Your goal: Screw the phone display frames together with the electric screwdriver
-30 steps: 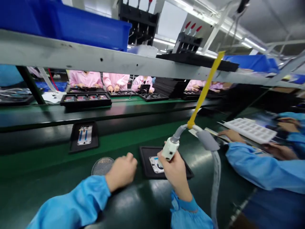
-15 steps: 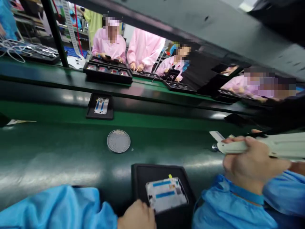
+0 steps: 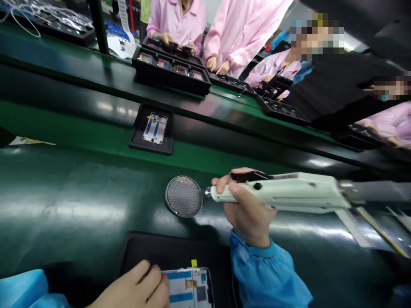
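Note:
My right hand grips a pale green electric screwdriver, which lies level across the view. Its metal tip sits just right of a round perforated metal dish, close to the rim. At the bottom edge, my left hand rests its fingers on the left edge of a phone frame. This frame lies on a black tray and has blue strips and a small yellow tab. The bottom edge of the view cuts off the frame and the tray.
A second black tray with a phone frame sits farther along the green conveyor belt. Beyond a raised rail, co-workers in pink gowns handle black trays of parts. A thick cable trails from the screwdriver to the right.
The view has tilted down. The screwdriver has swung from upright over the tray to level, tip at the dish. My left hand has moved from beside the dish onto the phone frame.

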Tool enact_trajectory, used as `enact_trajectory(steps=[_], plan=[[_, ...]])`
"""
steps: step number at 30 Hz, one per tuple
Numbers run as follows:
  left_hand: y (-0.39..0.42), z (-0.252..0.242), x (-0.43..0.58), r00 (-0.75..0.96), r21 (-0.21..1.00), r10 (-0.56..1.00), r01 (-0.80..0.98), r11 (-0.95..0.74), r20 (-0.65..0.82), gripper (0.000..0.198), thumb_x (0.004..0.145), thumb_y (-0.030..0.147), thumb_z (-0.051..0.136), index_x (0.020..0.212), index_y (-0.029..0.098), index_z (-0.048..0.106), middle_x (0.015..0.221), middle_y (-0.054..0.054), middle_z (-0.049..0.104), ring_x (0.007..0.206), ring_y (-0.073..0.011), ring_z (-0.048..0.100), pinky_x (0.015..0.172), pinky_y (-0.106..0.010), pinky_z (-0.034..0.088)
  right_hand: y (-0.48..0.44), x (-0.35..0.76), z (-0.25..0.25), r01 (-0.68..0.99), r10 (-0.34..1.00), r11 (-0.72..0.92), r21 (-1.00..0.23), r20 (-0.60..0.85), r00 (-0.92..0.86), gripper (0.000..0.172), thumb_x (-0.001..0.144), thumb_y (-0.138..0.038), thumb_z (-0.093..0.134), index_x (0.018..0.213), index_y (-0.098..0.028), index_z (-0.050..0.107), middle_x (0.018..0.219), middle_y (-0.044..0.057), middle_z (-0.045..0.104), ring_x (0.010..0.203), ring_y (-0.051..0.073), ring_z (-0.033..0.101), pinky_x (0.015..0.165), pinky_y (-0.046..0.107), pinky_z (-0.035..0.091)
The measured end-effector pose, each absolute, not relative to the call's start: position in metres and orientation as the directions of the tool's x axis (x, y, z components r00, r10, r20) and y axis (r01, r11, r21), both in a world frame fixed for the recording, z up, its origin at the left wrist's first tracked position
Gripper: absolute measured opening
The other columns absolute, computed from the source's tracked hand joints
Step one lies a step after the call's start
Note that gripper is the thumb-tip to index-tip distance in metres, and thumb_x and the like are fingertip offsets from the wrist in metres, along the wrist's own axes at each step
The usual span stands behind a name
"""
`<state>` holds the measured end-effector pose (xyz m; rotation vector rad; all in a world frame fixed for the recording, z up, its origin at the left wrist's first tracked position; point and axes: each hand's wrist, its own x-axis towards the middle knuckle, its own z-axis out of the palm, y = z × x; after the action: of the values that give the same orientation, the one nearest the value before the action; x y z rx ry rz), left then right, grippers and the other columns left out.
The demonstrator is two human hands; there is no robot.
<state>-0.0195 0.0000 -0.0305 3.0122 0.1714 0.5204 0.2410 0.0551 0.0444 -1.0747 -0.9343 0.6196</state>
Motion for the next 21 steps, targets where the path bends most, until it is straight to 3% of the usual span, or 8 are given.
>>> enact_trajectory(steps=[2, 5, 15, 21], plan=[[0.01, -0.031, -0.006, 0.896, 0.078, 0.133, 0.11, -0.991, 0.425, 0.009, 0.093, 0.029, 0.061, 0.093, 0.021, 0.066, 0.094, 0.001, 0.076, 0.086, -0.0194, 0.066, 0.08, -0.035, 0.046, 0.07, 0.228, 0.034, -0.018, 0.839, 0.363, -0.931, 0.319, 0.441, 0.017, 0.077, -0.019, 0.065, 0.093, -0.024, 0.062, 0.059, -0.006, 0.059, 0.057, 0.012, 0.059, 0.072, 0.039, 0.054], [0.017, -0.038, 0.002, 0.844, 0.114, 0.187, 0.15, -0.982, 0.503, 0.014, 0.098, 0.023, 0.051, 0.092, 0.021, 0.064, 0.094, 0.003, 0.075, 0.086, -0.0177, 0.065, 0.085, -0.035, 0.042, 0.083, 0.216, 0.02, -0.055, 0.869, 0.349, -0.935, 0.301, 0.392, 0.018, 0.079, -0.016, 0.064, 0.095, -0.023, 0.062, 0.059, -0.006, 0.06, 0.056, 0.012, 0.057, 0.066, 0.036, 0.052], [0.013, -0.044, 0.0, 0.87, 0.224, 0.247, 0.162, -0.961, 0.428, 0.02, 0.099, 0.021, 0.05, 0.101, 0.017, 0.069, 0.098, -0.001, 0.073, 0.092, -0.0174, 0.062, 0.086, -0.033, 0.041, 0.087, 0.213, 0.011, -0.019, 0.881, 0.316, -0.949, 0.286, 0.377, 0.015, 0.08, -0.016, 0.066, 0.093, -0.022, 0.067, 0.057, -0.005, 0.059, 0.053, 0.011, 0.057, 0.064, 0.036, 0.054], [0.011, -0.042, 0.002, 0.86, 0.232, 0.265, 0.177, -0.956, 0.437, 0.021, 0.097, 0.019, 0.051, 0.101, 0.017, 0.071, 0.101, 0.0, 0.072, 0.093, -0.0175, 0.059, 0.087, -0.033, 0.04, 0.088, 0.214, 0.009, 0.0, 0.875, 0.322, -0.947, 0.298, 0.381, 0.014, 0.079, -0.015, 0.065, 0.092, -0.022, 0.067, 0.058, -0.005, 0.06, 0.052, 0.011, 0.056, 0.064, 0.036, 0.054]])
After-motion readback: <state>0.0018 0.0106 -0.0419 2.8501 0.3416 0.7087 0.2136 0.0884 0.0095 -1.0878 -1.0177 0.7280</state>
